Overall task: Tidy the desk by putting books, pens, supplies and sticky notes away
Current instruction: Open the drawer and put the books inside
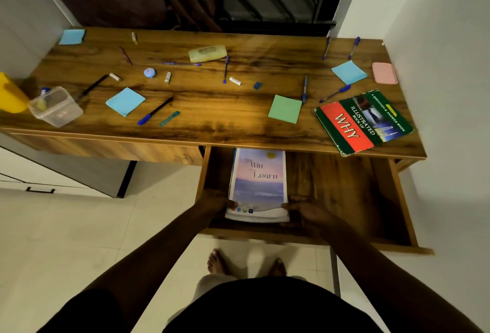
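Note:
A pale blue and pink book [258, 181] lies inside the open wooden drawer [344, 189] under the desk, its far end tucked beneath the desktop. My left hand [214, 201] grips its near left corner and my right hand [309, 209] grips its near right corner. On the wooden desk [212, 109] a green and red book [363, 121] lies at the front right. Blue sticky notes [125, 101] and a green sticky note [285, 108] lie scattered, along with several blue pens [155, 111] and small erasers [235, 81].
A clear plastic box [57, 107] and a yellow cup [10, 96] stand at the desk's left end. A yellow pencil case [207, 53] lies at the back middle, a pink case [384, 73] at the right. White walls flank the desk. My feet stand below the drawer.

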The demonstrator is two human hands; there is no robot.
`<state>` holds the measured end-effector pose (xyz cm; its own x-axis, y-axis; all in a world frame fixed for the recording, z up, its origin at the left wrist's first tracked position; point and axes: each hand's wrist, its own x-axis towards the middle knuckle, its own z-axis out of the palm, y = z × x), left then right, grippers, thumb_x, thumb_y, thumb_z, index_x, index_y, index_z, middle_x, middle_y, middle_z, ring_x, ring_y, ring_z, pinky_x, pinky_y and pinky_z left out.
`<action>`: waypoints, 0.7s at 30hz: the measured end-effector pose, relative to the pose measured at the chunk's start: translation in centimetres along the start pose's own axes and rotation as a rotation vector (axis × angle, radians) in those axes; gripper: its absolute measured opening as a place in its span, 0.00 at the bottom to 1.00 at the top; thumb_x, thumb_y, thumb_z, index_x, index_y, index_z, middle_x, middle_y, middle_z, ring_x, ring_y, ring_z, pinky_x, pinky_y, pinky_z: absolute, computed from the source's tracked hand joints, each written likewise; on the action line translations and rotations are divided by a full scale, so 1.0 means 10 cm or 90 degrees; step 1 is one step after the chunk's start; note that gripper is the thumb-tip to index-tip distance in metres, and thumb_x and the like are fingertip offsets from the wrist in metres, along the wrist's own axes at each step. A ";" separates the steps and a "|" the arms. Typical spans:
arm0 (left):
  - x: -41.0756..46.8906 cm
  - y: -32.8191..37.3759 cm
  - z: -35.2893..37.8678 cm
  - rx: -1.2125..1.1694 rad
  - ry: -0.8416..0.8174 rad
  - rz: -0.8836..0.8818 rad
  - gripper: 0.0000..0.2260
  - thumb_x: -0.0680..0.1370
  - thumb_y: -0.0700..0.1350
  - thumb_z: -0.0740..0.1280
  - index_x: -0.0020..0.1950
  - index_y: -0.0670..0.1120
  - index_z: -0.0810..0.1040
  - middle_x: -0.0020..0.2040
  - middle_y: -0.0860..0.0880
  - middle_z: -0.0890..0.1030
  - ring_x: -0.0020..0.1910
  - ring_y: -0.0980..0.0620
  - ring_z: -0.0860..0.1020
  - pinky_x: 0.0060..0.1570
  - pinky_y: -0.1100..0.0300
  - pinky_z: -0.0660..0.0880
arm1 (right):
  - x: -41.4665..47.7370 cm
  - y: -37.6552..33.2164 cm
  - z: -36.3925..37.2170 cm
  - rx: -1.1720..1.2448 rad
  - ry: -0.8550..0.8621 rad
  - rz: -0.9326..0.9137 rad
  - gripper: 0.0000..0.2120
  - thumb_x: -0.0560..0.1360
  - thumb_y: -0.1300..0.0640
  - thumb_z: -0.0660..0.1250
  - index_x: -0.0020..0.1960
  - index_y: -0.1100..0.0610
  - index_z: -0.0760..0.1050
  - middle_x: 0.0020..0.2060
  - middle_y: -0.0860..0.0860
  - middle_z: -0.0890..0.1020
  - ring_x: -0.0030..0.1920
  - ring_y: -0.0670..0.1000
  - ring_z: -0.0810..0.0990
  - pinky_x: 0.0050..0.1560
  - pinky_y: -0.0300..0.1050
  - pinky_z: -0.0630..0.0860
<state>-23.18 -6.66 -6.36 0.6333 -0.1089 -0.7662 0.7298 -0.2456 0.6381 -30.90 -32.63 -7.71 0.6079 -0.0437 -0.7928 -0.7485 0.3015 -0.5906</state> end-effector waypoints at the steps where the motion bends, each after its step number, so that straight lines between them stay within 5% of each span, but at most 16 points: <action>1: 0.06 -0.02 0.02 0.001 0.012 -0.001 0.16 0.70 0.31 0.77 0.56 0.34 0.80 0.49 0.43 0.84 0.48 0.43 0.83 0.35 0.57 0.81 | 0.03 -0.01 0.02 -0.016 0.006 -0.007 0.17 0.78 0.65 0.71 0.66 0.62 0.76 0.61 0.61 0.83 0.57 0.62 0.85 0.43 0.52 0.86; 7: 0.41 -0.16 0.08 0.035 0.046 -0.003 0.16 0.70 0.30 0.77 0.57 0.34 0.81 0.56 0.38 0.83 0.50 0.40 0.83 0.48 0.46 0.82 | 0.24 0.01 0.06 -0.021 0.067 0.002 0.15 0.78 0.64 0.71 0.64 0.65 0.78 0.60 0.62 0.82 0.56 0.64 0.85 0.55 0.62 0.83; 12: 0.60 -0.23 0.13 0.124 0.076 0.040 0.17 0.71 0.34 0.78 0.59 0.37 0.81 0.57 0.41 0.83 0.55 0.41 0.82 0.44 0.54 0.80 | 0.36 0.03 0.11 0.010 0.101 -0.003 0.16 0.78 0.63 0.71 0.64 0.65 0.76 0.60 0.62 0.80 0.54 0.64 0.83 0.36 0.52 0.85; 15: 0.69 -0.25 0.11 0.204 0.103 0.070 0.19 0.69 0.37 0.80 0.58 0.39 0.82 0.56 0.40 0.84 0.53 0.42 0.83 0.51 0.49 0.82 | 0.43 0.05 0.12 -0.041 0.144 0.017 0.16 0.78 0.61 0.72 0.64 0.60 0.76 0.59 0.59 0.79 0.53 0.62 0.82 0.35 0.51 0.84; 21: 0.76 -0.24 0.06 0.338 0.135 0.098 0.18 0.66 0.43 0.82 0.53 0.42 0.85 0.51 0.46 0.85 0.46 0.48 0.83 0.42 0.57 0.80 | 0.57 0.13 0.09 -0.100 0.178 0.011 0.14 0.77 0.58 0.74 0.59 0.59 0.77 0.51 0.55 0.81 0.44 0.56 0.83 0.28 0.41 0.79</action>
<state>-20.23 -7.48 -13.79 0.7993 -0.0004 -0.6010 0.4310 -0.6966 0.5736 -28.17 -31.63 -12.80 0.5154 -0.3065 -0.8003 -0.8028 0.1540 -0.5760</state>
